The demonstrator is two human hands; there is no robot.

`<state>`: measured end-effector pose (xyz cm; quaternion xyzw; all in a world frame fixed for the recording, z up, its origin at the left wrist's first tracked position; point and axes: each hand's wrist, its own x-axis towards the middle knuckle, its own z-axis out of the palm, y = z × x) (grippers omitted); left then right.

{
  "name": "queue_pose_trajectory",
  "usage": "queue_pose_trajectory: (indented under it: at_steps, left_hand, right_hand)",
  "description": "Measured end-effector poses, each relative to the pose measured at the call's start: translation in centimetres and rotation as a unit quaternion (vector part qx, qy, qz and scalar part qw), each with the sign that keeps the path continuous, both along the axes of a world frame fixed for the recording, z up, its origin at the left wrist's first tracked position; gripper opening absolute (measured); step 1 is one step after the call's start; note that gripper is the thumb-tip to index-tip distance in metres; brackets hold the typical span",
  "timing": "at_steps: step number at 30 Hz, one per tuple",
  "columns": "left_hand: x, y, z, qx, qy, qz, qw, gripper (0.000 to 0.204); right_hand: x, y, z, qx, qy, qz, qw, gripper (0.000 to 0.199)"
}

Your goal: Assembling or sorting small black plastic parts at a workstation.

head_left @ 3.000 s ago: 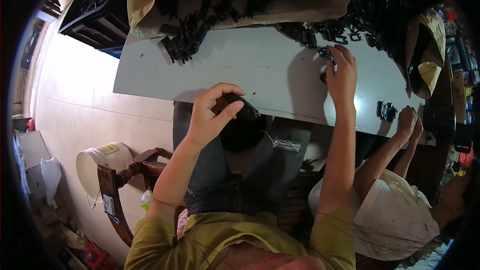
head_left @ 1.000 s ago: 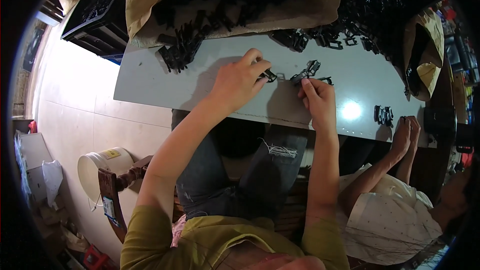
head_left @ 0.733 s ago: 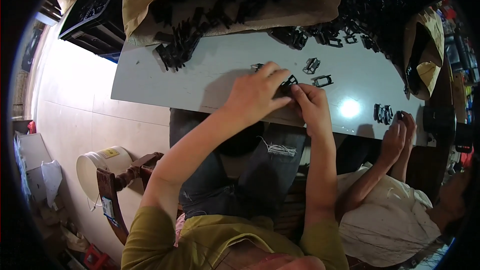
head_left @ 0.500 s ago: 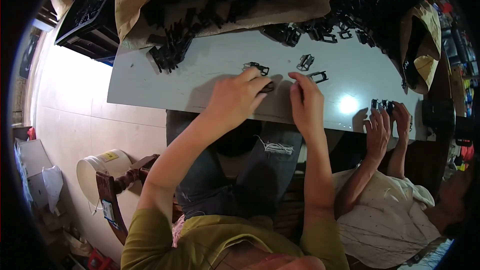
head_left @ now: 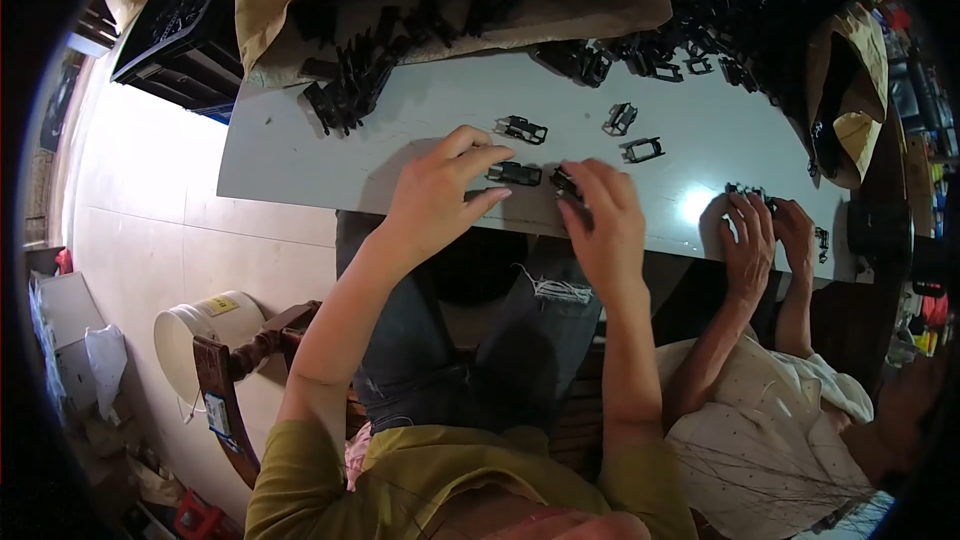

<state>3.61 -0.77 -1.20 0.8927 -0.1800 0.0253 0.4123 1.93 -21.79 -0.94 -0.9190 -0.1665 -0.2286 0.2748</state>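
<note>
My left hand (head_left: 440, 185) is open, thumb and fingers spread beside a small black frame-shaped part (head_left: 515, 173) lying near the table's front edge. Just to the right, my right hand (head_left: 612, 205) has its fingers and thumb closed around another small black part (head_left: 563, 181), its far side partly covered by the fingers. Beyond the hands lie three loose pieces: a black part (head_left: 522, 129) with a lighter end, a tilted black clip-like piece (head_left: 620, 119) and an open rectangular black frame (head_left: 642, 149).
A large brown paper bag (head_left: 560, 25) holding black parts spans the table's back, with heaped pieces (head_left: 350, 90) at its left. At right, a co-worker's hands (head_left: 755, 240) handle black parts. A black crate (head_left: 180, 50) stands far left; a white bucket (head_left: 205, 340) is on the floor.
My left hand has drawn back to the left and opened, uncovering the black part near the edge. My right hand has moved left and lower, and a black part now shows at its fingers.
</note>
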Motion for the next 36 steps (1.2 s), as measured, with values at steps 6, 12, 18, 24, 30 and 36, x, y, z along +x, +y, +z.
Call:
queue_pose_trajectory:
  at_steps: [6, 12, 18, 24, 30, 36]
  left_hand:
    - [-0.1, -0.1, -0.2, -0.02, -0.001, 0.008, 1.0, 0.032]
    - [-0.2, -0.1, -0.6, -0.039, -0.015, 0.014, 0.999, 0.03]
    - [-0.1, 0.1, -0.8, -0.066, -0.023, 0.008, 0.997, 0.026]
    - [3.3, -2.9, 1.0, -0.028, -0.13, -0.049, 0.99, 0.03]
    - [10.7, -10.1, 1.3, 0.153, -0.249, -0.239, 0.926, 0.003]
    - [11.6, -9.9, 1.0, 0.274, -0.201, -0.229, 0.912, 0.013]
  right_hand:
    - [0.3, 0.3, -0.5, 0.046, 0.164, -0.057, 0.984, 0.017]
    - [1.7, 1.0, 0.6, -0.215, 0.109, -0.163, 0.957, 0.012]
    - [3.0, -2.9, 1.3, -0.306, 0.005, -0.195, 0.932, 0.019]
    - [2.0, -3.4, 0.9, -0.239, -0.015, -0.095, 0.966, 0.023]
    - [1.4, -5.4, 1.7, 0.201, 0.335, -0.056, 0.919, 0.029]
    - [1.5, -6.7, -0.1, 0.025, 0.167, -0.033, 0.985, 0.031]
